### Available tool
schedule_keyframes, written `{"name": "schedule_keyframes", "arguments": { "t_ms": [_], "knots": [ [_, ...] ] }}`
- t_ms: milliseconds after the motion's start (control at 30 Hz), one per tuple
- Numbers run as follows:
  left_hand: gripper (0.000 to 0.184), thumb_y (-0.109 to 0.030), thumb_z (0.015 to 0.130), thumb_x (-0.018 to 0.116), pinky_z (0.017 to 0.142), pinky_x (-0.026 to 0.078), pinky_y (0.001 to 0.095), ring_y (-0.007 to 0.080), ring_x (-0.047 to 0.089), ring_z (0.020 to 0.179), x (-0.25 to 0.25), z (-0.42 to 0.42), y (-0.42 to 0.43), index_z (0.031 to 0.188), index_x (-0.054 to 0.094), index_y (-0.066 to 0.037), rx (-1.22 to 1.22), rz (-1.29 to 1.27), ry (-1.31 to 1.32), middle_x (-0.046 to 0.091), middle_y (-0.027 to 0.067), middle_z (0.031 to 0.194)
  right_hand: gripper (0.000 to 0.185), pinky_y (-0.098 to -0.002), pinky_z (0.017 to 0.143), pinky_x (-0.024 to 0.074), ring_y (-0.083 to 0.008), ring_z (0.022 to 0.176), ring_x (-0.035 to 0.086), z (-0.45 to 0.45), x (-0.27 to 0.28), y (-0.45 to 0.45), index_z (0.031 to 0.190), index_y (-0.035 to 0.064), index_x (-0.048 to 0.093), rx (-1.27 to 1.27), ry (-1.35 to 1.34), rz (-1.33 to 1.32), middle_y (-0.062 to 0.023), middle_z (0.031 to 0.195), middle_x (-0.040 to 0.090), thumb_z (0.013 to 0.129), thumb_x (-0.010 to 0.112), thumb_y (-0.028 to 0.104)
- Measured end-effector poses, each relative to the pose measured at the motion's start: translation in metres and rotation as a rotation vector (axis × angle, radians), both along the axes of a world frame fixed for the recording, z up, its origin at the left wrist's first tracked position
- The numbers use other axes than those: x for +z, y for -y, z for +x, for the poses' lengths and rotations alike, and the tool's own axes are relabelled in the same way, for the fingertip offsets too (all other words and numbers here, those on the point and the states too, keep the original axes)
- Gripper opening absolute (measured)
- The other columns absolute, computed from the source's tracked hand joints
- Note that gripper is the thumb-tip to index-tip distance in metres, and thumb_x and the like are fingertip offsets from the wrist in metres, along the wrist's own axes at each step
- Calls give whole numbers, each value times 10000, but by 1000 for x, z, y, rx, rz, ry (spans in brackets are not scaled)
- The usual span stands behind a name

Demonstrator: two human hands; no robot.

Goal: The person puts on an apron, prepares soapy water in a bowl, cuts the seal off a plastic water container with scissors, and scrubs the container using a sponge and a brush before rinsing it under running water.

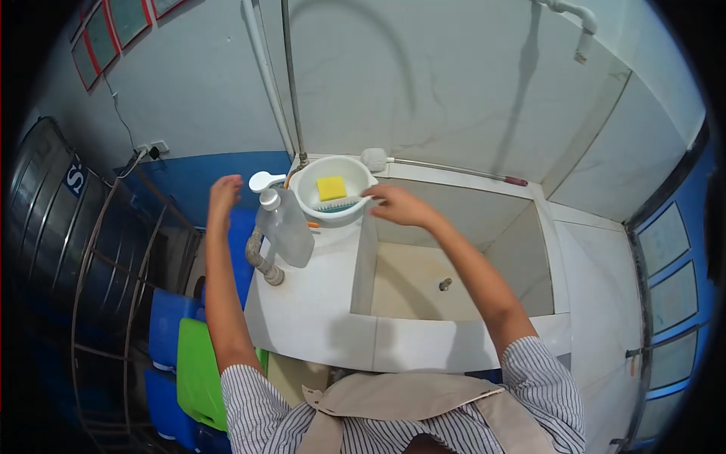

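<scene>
At the basin rim: your right hand, apparently mid-reach; left hand, raised; both grips' closure unclear; next calls for careful aim.

Whether the right hand touches the basin — or brush — is unclear.

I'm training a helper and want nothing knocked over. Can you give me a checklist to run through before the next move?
1. Yellow sponge inside the white basin: ok.
2. Cap on the clear bottle: ok, it sits on the neck.
3. Bottle clear of the basin: cannot tell, they overlap in this view.
4. Left hand off the bottle: ok, raised apart from it.
5. Right hand gripping something: cannot tell; its fingertips are at the basin's rim, beside the brush.
</scene>
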State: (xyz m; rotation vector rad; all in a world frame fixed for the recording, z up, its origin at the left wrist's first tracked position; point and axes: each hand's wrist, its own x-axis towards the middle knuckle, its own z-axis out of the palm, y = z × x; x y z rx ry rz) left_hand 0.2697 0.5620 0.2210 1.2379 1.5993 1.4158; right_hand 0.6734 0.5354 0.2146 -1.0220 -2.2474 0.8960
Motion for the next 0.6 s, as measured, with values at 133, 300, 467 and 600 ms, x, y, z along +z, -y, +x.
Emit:
{"name": "schedule_keyframes", "arguments": {
  "t_ms": [133,300,467,600],
  "knots": [
    [242,-222,829,558,754,464,303,172,596,819,-58,-3,-80,947,650,-32,-406,-123,86,633,73,870,594,-420,958,406,-370,1183,444,-88,-57,-86,1247,153,506,-63,370,159,-158,1396,340,684,683,213],
    [229,-204,836,565,651,489,286,139,599,750,-78,12,-101,959,639,-26,-769,-49,-214,627,55,817,837,-443,953,417,-456,1134,449,-118,-92,-123,1341,299,383,-46,787,-9,-182,1427,234,578,722,352],
    [272,-213,854,551,783,469,284,162,582,873,-96,6,-111,1019,615,-7,-870,56,-411,612,83,951,750,-414,872,464,-373,1025,553,-111,-94,-152,1303,208,443,45,665,-6,-199,1292,412,614,711,338],
    [323,-188,828,584,902,423,310,208,553,999,-144,-14,-149,1083,579,10,-857,-243,-229,590,128,1054,682,-398,794,472,-338,912,575,-79,-8,-122,1259,95,457,-58,359,155,-184,1149,488,644,710,248]
  ]
}}
